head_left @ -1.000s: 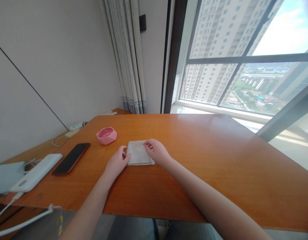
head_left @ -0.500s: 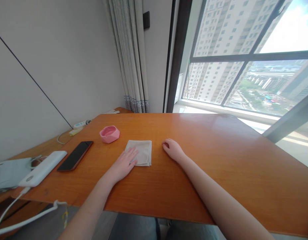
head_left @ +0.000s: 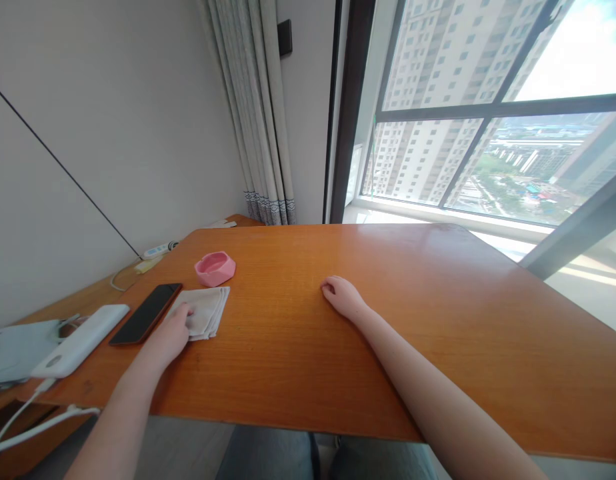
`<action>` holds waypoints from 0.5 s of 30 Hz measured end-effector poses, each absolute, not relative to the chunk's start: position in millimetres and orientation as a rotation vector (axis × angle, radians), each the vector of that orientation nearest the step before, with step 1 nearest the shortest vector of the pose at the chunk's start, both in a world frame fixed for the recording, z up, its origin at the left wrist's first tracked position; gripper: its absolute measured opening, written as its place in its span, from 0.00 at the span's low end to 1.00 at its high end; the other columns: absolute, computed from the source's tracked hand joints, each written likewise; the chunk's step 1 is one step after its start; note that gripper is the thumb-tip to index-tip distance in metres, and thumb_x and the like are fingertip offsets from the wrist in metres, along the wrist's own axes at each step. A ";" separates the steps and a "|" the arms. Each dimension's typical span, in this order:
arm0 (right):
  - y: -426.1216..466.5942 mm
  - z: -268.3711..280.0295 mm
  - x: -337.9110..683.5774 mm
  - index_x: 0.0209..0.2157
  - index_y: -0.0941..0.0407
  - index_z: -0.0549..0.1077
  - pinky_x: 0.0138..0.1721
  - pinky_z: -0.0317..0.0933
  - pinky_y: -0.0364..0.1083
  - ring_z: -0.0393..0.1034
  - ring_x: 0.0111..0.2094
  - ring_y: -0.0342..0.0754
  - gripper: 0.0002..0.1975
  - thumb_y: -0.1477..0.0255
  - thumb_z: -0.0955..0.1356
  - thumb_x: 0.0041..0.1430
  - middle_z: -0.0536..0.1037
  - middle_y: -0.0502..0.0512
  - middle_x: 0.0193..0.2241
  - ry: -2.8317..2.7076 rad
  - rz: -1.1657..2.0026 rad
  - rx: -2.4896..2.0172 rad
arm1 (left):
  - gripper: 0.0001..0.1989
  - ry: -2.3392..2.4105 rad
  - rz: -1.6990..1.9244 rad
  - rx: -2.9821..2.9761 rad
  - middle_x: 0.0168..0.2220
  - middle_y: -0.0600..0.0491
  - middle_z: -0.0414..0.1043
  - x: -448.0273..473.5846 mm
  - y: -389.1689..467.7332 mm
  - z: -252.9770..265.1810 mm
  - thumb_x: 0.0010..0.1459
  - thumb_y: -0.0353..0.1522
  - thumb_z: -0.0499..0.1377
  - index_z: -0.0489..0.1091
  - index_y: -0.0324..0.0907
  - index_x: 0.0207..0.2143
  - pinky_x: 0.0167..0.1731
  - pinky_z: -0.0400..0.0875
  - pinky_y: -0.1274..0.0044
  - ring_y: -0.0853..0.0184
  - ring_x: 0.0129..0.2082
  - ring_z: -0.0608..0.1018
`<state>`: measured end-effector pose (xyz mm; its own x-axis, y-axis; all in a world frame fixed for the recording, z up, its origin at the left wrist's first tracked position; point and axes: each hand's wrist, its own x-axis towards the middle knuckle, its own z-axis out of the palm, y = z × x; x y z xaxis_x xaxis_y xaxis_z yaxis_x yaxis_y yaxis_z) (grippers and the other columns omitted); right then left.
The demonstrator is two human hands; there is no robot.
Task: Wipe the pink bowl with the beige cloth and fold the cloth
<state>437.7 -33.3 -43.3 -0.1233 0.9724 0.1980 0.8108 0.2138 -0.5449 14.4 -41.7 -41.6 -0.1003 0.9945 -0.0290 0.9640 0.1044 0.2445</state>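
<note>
My left hand [head_left: 174,333] is at the left side of a folded, pale grey-white cloth [head_left: 208,310], its fingers curled down onto the cloth and partly hidden by the back of the hand. The cloth lies on the wooden table, close to the right edge of a dark phone [head_left: 147,313]. Just behind the cloth stands a pink, faceted bowl [head_left: 198,268]. My right hand [head_left: 342,295] rests on the table to the right, its fingers loosely curled in with nothing visible in them.
A white power bank [head_left: 81,340] with a cable lies left of the phone, beside a pale pouch [head_left: 21,353]. A power strip [head_left: 158,251] is by the wall. The wooden table [head_left: 413,267] reaches toward the window, with a curtain [head_left: 253,100] behind.
The cloth has slid left under my left hand, from mid-table to beside the phone. The left fingers were spread flat and are now curled. My right hand stays in place.
</note>
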 end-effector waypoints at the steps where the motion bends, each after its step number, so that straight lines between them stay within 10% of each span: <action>1: -33.5 -43.1 437.6 0.33 0.58 0.74 0.39 0.57 0.43 0.67 0.35 0.46 0.10 0.77 0.61 0.57 0.75 0.55 0.33 -1.984 0.413 -1.644 | 0.19 2.202 0.229 1.963 0.41 0.40 0.74 13.7 -40.9 -40.6 0.47 0.24 0.46 0.66 0.39 0.43 0.42 0.70 0.67 0.54 0.42 0.77; 11: -29.8 -49.8 434.5 0.36 0.57 0.73 0.41 0.58 0.44 0.67 0.36 0.46 0.12 0.78 0.61 0.54 0.75 0.54 0.32 -1.862 0.430 -1.602 | 0.12 1.735 0.775 2.251 0.48 0.45 0.70 120.4 -24.1 -14.6 0.56 0.32 0.47 0.66 0.42 0.39 0.55 0.61 0.66 0.58 0.51 0.71; 15: -21.0 -57.9 441.1 0.40 0.58 0.71 0.41 0.60 0.46 0.67 0.33 0.46 0.14 0.77 0.60 0.53 0.74 0.53 0.31 -1.688 0.470 -1.541 | 0.09 1.050 0.632 1.937 0.43 0.48 0.73 240.7 -11.1 -18.7 0.56 0.33 0.50 0.65 0.42 0.39 0.41 0.71 0.70 0.63 0.39 0.77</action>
